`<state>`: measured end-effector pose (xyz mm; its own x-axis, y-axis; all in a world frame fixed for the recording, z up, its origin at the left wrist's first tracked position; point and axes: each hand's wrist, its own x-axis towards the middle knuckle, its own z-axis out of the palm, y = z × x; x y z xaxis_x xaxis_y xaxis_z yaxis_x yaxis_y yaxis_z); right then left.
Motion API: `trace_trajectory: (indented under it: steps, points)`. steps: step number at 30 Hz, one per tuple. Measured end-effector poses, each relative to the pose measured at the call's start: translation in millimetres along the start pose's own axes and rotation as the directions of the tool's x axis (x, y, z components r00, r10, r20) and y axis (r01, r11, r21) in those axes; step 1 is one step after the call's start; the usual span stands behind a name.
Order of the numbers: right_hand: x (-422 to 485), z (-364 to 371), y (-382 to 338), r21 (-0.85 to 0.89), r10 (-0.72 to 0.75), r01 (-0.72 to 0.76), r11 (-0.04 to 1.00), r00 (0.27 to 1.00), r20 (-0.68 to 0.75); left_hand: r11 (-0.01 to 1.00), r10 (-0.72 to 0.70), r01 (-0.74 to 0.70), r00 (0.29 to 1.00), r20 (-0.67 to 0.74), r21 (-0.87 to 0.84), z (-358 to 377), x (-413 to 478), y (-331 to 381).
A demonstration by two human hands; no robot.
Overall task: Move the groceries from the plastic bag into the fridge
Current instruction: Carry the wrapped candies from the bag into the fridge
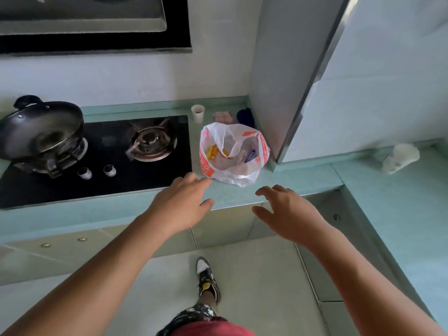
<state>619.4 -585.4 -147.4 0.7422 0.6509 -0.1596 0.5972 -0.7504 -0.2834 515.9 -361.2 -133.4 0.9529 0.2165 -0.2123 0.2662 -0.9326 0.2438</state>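
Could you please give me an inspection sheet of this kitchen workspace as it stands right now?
Surface: teal countertop, running round a corner.
Job's things: plastic bag stands open on the countertop, with yellow and purple items inside.
Clutter: paper cup, pink cloth and blue item behind the bag; white cup on its side at the right; wok on the left burner.
Grippers: left hand and right hand open, near the bag, holding nothing.
Cables: nothing seen.
Surroundings: gas hob, range hood above, tiled floor.
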Motion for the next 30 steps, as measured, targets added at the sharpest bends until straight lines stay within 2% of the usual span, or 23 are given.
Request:
trace_trajectory:
  steps: [9, 16, 22, 24, 28, 30]
  points:
    - [147.3, 2.6, 26.5, 0.013, 0.007, -0.007, 1.000, 1.000, -0.001, 0.995, 0.100, -0.100, 0.994, 0.033, 0.008, 1.3, 175.1, -30.5]
    - [232.6, 11.6, 46.9, 0.040, -0.017, 0.016, 0.999, 0.999, 0.039, 0.994, 0.108, -0.110, 0.992, 0.066, 0.025, 15.6, 251.9, -40.7]
    - [296.2, 34.2, 66.2, -0.022, -0.029, 0.035, 0.999, 0.974, 0.224, 0.999, 0.022, -0.027, 0.992, 0.122, 0.043, 31.4, 295.6, -39.7]
    - [313.4, 39.9, 68.4, -0.110, 0.004, 0.034, 0.993, 0.946, 0.324, 0.999, -0.021, 0.014, 0.988, 0.155, 0.048, 36.7, 306.3, -41.9]
    - [340.5, 58.3, 73.7, -0.317, -0.033, 0.199, 0.927, 0.888, 0.459, 0.994, -0.084, 0.066, 0.970, 0.227, 0.086, 48.4, 320.8, -51.1]
    - [352.9, 65.3, 78.1, -0.340, -0.010, 0.204, 0.918, 0.870, 0.493, 0.992, -0.095, 0.072, 0.967, 0.238, 0.103, 55.8, 325.0, -56.0]
